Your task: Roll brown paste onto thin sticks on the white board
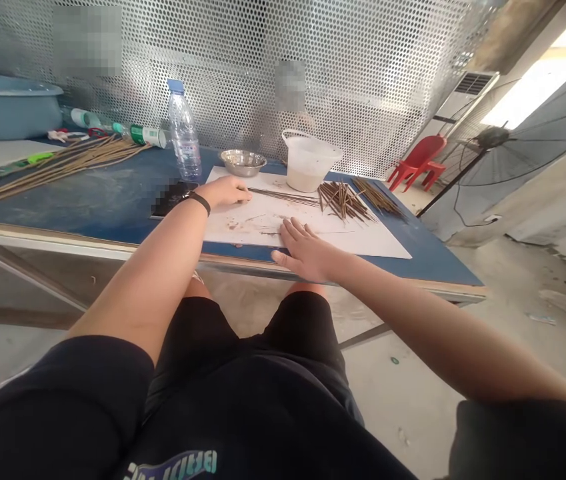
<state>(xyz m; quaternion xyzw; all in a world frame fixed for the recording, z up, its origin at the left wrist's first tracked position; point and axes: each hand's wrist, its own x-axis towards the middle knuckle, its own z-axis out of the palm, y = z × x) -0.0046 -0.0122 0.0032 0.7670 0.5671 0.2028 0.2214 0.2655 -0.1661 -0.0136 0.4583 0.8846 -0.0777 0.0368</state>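
Observation:
My left hand (230, 191), a dark band at its wrist, rests at the left end of a few thin dark sticks (285, 195) lying across a white board (377, 243). Its fingers are curled together on the stick ends; how many they pinch is hidden. Palm down, my right hand (305, 250) lies flat near the board's front edge, fingers stretched out. A thin stick (270, 233) pokes out from beneath its fingertips. Brown smears mark the board between both hands. Right of the thin sticks lies a loose pile of short brown sticks (343, 201).
Behind the board stand a white plastic bucket (313, 160) and a steel bowl (243, 163). A clear bottle (185, 137) and dark flat object (173, 199) sit left. Further left are long thin rods (63, 163) and a blue basin (7, 107). More sticks (377, 197) lie right.

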